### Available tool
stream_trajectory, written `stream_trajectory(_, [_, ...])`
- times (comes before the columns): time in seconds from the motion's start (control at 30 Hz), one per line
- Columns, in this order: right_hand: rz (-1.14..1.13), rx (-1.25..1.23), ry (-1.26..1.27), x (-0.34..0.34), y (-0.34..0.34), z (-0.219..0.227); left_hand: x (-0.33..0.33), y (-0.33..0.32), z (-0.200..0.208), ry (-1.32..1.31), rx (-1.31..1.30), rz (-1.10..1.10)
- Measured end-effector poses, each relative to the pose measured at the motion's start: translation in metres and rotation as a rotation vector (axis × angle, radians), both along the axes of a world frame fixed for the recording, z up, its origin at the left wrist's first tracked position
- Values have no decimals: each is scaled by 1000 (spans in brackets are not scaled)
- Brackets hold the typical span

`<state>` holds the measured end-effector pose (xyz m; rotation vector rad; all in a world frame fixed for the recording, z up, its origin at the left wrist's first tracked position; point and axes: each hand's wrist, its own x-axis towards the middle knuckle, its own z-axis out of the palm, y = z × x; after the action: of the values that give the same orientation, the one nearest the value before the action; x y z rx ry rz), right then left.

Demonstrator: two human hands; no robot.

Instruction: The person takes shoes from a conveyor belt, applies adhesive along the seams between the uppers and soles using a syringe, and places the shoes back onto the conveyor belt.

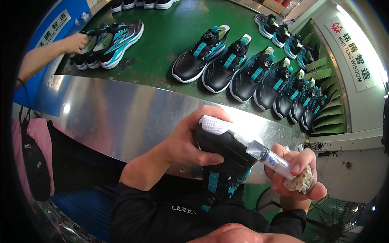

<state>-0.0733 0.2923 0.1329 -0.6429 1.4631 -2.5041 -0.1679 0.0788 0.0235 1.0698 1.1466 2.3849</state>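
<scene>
My left hand (189,139) is closed around the toe end of a black sneaker (223,150) with a white sole and teal straps. The shoe is held toe away from me, in front of the bench's metal edge. In my right hand (279,154) is a clear plastic syringe (269,156), pointing up and to the left. Its tip is at the seam between the white sole and black upper near the toe; contact cannot be made out. A crumpled, off-white wad (302,182) sits at the plunger end, inside my right fingers.
A row of similar sneakers (245,77) stands on the green belt (158,48) beyond the metal edge (117,107). More shoes (279,34) lie near a green-flapped machine opening (330,105) at right. At left, another person's hand (75,42) touches shoes. A fan (332,220) is at lower right.
</scene>
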Motion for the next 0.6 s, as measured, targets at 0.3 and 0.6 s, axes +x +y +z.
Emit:
stream_trajectory(0.3, [2,32,16,0,4,3,3,-2,4,-162,-21,6])
stream_trajectory(0.6, [-59,50,43,6,13,-11,-2,-3,11,-189,-108,127])
